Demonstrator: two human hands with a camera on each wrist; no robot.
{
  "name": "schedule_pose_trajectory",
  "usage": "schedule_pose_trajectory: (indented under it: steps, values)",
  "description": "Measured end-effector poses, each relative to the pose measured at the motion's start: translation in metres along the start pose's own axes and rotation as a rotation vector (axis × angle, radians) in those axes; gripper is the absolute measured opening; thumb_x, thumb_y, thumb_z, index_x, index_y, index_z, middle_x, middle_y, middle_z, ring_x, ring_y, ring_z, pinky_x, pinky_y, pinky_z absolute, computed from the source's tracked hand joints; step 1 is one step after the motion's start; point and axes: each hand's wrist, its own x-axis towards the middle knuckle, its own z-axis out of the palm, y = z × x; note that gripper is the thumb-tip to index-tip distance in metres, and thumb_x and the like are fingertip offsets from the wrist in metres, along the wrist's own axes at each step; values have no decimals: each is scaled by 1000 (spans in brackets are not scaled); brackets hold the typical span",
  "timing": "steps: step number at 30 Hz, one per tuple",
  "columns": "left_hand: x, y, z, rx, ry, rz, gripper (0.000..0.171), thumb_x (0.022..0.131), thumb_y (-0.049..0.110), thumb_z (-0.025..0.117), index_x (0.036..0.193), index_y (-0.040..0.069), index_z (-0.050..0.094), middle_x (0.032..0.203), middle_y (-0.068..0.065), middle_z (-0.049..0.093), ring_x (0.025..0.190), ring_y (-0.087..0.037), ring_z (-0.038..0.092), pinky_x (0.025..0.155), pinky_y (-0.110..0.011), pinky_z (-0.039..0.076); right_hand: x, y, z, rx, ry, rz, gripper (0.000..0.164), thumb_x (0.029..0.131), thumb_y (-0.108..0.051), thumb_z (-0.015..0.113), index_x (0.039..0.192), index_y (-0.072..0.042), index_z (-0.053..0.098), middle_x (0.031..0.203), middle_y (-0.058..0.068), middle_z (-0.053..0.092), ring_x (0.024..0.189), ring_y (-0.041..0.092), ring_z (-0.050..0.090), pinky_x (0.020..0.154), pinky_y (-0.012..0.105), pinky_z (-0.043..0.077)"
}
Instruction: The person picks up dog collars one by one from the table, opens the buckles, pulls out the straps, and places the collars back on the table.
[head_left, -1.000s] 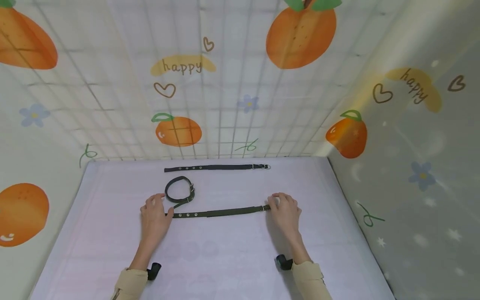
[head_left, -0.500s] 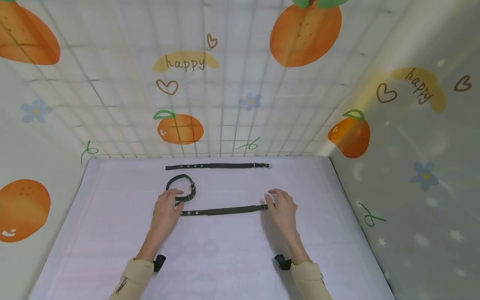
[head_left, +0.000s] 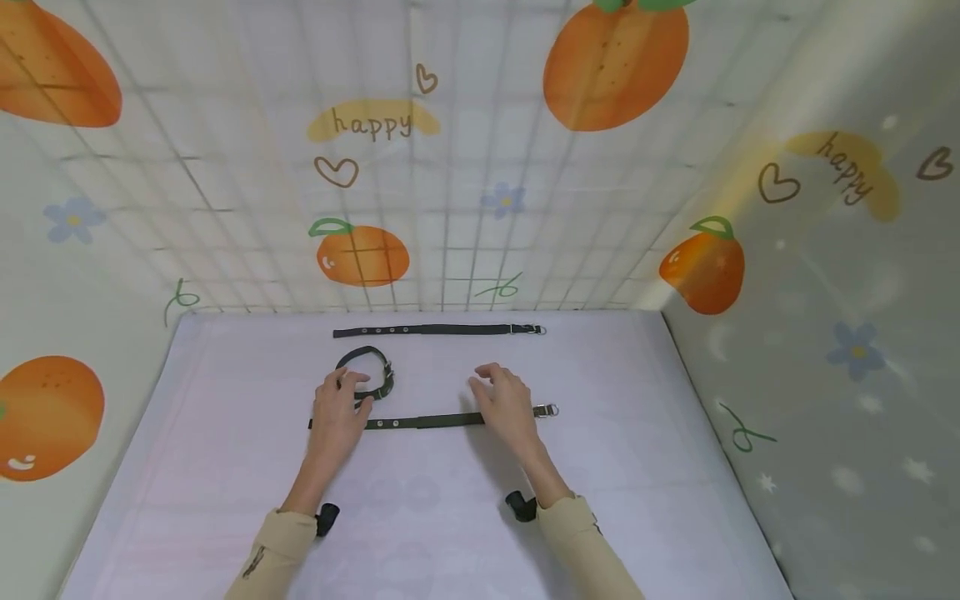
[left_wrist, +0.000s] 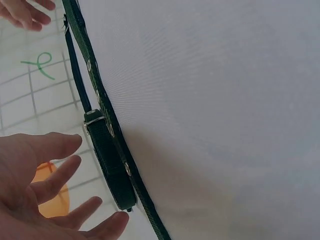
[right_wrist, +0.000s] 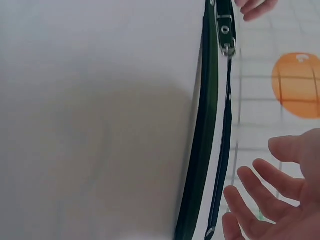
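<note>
Backdrop: a pale curtain (head_left: 450,150) printed with oranges, hearts, flowers and the word "happy", hung behind the table and down its sides.
Table: covered in white (head_left: 427,542), with three dark straps laid out on it.
Sleeves: beige (head_left: 592,550), one on each of the person's forearms.
Near strap: dark green (head_left: 442,422), lying nearly straight across the table in front of the other two; its left end shows past the left hand, its buckle end past the right.
Far strap: black (head_left: 457,330), stretched out straight near the table's back edge.
Right hand: above the near strap (head_left: 506,408), fingers spread and slightly bent, pinching nothing.
Left hand: over the near strap's holed end (head_left: 337,417) and close by the coiled strap, fingers apart and bent a little, nothing between them; whether a fingertip touches, I can't tell.
Coiled strap: buckled into a ring (head_left: 389,375), between the other two, toward the left.
Wrist cameras: small and black (head_left: 521,506), one at each cuff.
Buckle: silvery metal (head_left: 546,411), at the near strap's right end.
</note>
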Motion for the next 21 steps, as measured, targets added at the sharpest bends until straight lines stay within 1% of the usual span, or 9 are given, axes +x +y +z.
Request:
schedule_pose_trajectory:
  steps: [6,10,12,16,21]
  values:
    - [4,-1,0,-8,12,-32,35,103,15,73,135,5,67,159,-33,46,140,-57,49,111,-69,46,12,-18,20,50,-54,-19,34,109,-34,65,130,-8,72,128,12,76,121,32,71,104,51,56]
    - [6,-1,0,-7,16,-36,34,103,15,73,135,5,67,159,-33,46,137,-57,51,108,-68,47,20,-28,33,74,-87,-19,34,109,-34,65,130,-9,71,126,11,76,118,31,72,98,47,60]
    - [7,-1,-2,-11,18,-37,35,103,16,72,135,4,67,159,-34,46,137,-57,51,107,-68,48,24,-33,39,83,-99,-21,34,109,-32,66,130,-7,71,125,12,76,115,31,73,96,48,61]
    - [8,-3,-2,-28,17,-50,35,105,17,70,137,3,66,159,-33,45,138,-57,51,107,-69,49,30,-43,52,85,-125,-31,34,109,-30,65,131,-5,70,123,15,76,112,31,73,95,48,61]
    - [10,-9,1,-59,7,-96,41,107,20,67,143,3,61,160,-32,43,137,-54,52,104,-65,52,33,-51,67,58,-150,-34,33,109,-30,65,129,-5,70,118,15,77,107,30,73,93,46,61]
